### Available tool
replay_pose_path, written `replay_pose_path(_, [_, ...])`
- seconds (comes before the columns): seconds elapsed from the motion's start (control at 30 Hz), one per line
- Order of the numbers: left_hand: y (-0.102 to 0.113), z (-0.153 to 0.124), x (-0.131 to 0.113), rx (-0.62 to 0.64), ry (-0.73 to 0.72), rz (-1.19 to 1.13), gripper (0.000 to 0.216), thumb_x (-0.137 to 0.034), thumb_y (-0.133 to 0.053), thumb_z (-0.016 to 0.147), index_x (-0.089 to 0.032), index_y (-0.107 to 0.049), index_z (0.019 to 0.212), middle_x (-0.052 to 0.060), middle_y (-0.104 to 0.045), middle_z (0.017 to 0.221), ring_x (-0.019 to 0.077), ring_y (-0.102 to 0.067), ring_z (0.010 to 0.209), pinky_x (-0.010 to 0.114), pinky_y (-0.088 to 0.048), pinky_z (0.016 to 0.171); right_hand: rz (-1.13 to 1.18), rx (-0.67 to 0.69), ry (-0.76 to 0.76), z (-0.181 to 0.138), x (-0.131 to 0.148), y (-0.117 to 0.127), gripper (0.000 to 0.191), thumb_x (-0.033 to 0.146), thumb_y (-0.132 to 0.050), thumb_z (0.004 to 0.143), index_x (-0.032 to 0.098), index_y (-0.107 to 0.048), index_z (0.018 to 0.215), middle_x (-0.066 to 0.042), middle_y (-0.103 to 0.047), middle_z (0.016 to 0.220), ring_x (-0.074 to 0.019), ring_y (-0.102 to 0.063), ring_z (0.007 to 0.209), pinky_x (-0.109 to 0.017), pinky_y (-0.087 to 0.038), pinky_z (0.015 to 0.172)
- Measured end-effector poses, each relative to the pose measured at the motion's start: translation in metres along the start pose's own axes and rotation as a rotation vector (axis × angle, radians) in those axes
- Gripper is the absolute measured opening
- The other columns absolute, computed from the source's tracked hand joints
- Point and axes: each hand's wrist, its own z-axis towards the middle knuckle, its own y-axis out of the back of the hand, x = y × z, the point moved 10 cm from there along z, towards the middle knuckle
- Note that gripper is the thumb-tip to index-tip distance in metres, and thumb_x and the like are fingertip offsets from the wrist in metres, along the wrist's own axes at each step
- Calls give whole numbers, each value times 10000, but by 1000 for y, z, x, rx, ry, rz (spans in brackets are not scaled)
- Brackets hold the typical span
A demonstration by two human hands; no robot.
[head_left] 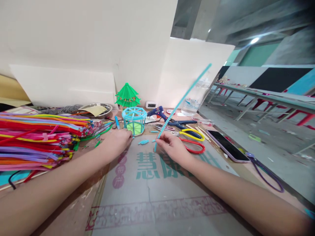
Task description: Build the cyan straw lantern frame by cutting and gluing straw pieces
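Observation:
My right hand (172,146) pinches a long light-blue pipe cleaner (187,93) near its lower end, and the stem slants up to the right. My left hand (121,139) is closed, fingertips down by the board; what they hold, if anything, is too small to make out. Between the hands lie several short cut blue pieces (143,142). Just behind my left hand stands a small round frame (134,113) of light-blue pipe cleaners on a pale green base. A green tiered roof model (127,95) is behind it.
Bundles of coloured pipe cleaners (31,141) fill the left side. Behind my right hand are red-and-yellow-handled scissors (194,149), pliers (182,124) and a blue glue gun (158,113). A phone (227,146) lies right, a clear plastic bottle (197,96) behind. The printed board (157,209) spans the front.

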Motion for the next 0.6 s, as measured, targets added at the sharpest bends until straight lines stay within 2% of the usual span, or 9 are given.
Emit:
replay_pose_path(0.2, [11,-3,-24,-84,-111,9,309,-272,-383,934,-179,-671,1000,88,-658,943,226,-601,888,319,-427,761,-19,103,-47,0,-14,-15,161,348,-532,857,208,-558,782,14,-597,699,-132,-534,622,-248,-425,577])
replay_pose_path(0.33, [-3,-1,-33,-64,-180,-71,300,-320,-424,933,-183,-674,1027,88,-650,963,231,-594,927,336,-439,808,-47,147,-49,0,-17,-19,190,357,-536,854,207,-557,738,14,-599,658,-137,-545,605,-253,-429,570])
replay_pose_path(0.47, [-19,0,-38,-30,-226,-112,294,-199,-405,926,-194,-662,1067,80,-623,954,213,-579,931,325,-444,817,-74,117,-33,1,-13,-16,202,365,-555,840,205,-571,719,10,-599,672,-141,-542,626,-258,-431,584])
replay_pose_path(0.6, [-21,-2,-37,-51,-199,-38,333,-128,-391,902,-199,-613,1140,81,-591,956,224,-556,928,340,-444,800,47,114,-51,0,-10,-17,165,353,-542,850,212,-581,773,17,-605,696,-136,-551,629,-257,-441,591])
